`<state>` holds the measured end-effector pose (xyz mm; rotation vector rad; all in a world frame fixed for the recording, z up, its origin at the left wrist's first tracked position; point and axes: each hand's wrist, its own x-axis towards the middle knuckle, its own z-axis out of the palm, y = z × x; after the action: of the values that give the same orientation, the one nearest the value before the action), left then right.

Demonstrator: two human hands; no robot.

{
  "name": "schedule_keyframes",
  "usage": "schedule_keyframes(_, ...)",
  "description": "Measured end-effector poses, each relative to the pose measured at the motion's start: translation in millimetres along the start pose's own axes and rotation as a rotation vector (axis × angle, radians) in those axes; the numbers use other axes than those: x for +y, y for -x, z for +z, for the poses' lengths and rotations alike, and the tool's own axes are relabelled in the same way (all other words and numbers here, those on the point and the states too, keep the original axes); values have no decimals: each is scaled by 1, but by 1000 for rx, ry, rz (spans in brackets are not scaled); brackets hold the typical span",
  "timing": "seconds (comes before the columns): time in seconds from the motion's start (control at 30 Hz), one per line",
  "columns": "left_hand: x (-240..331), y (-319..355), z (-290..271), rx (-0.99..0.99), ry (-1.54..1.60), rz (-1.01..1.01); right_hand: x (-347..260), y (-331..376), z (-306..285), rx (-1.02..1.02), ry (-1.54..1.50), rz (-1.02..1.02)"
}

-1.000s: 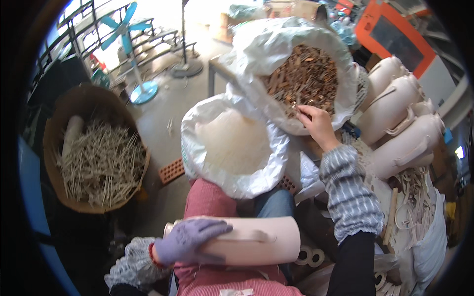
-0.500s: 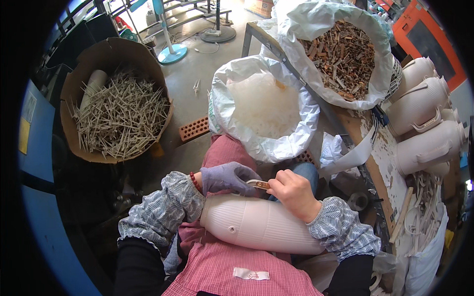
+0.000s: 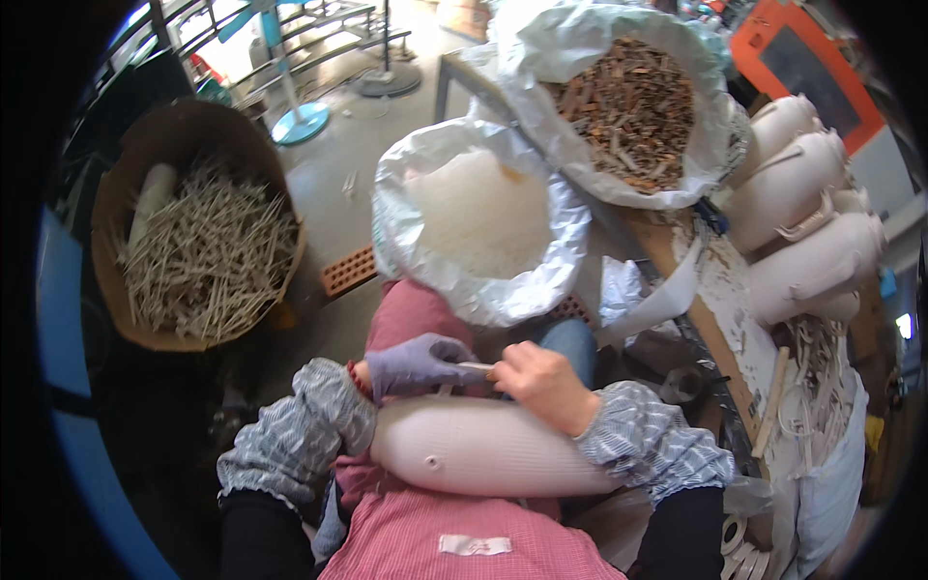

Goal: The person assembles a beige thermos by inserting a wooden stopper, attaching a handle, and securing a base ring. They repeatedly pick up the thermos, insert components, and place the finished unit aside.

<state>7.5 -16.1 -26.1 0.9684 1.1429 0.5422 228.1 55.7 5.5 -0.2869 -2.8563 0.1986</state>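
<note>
A pale pink ribbed flask body lies sideways across my lap, with a small round hole in its side. Over its far edge my left hand, in a purple glove, is closed around a narrow white plastic handle. Bare, my right hand meets it from the right, fingers pinched at the handle's end. A bit of a brown strip shows by those fingertips; the rest of it is hidden. My right forearm lies over the flask body's right end.
A cardboard drum of thin white plastic sprues stands left. Ahead are a white sack of translucent material and a raised sack of brown pieces. More flask bodies lie on the bench at right. A perforated brick is on the floor.
The whole view has shifted, so surroundings sit further left. My right fingers have come closer to my left hand and now cover most of the brown strip.
</note>
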Motion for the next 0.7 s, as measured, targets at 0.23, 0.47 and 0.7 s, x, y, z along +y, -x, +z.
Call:
schedule_keyframes(0.23,-1,-20,8,108,-100,-21,54,-11,-15,113,-180,-1)
schedule_keyframes(0.47,60,23,10,36,-221,224,273,-34,-75,347,398,633)
schedule_keyframes(0.7,58,71,-10,-10,-621,710,293,-39,-76,559,194,666)
